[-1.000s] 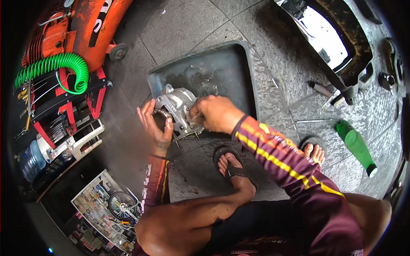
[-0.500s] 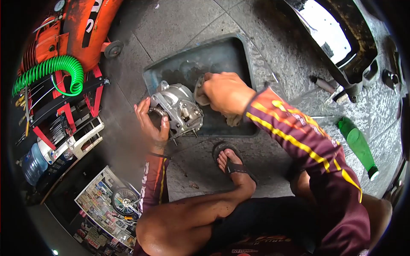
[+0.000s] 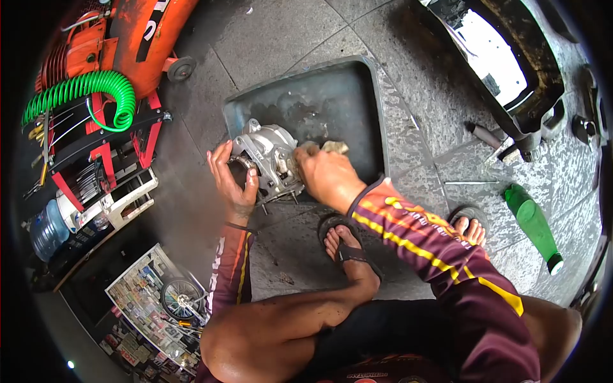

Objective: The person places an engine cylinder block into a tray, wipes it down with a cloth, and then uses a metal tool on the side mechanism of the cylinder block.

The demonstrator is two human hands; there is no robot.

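Right now, your left hand (image 3: 234, 185) is spread, thumb well apart from the fingers, set against the left end of the grey metal casting (image 3: 271, 143), beside its round opening. Your right hand (image 3: 327, 175) is curled around a pale rag (image 3: 335, 147), knuckles up, fingers bunched at the right face of the casting; exact fingertip contact is hidden. Casting lies at the near-left corner of the dark tray (image 3: 351, 96), tilted, with thin studs pointing toward you. Cannot tell whether it bears on the tray or on your left hand.

Tray sits on grey floor tiles (image 3: 281, 32), just beyond your near sandal (image 3: 352, 252). To the right: a thin metal rod (image 3: 471, 182) and, near it, a green bottle (image 3: 532, 220) on its side. Far left: an orange machine (image 3: 137, 48), with a green coiled hose (image 3: 80, 92) just beside it.
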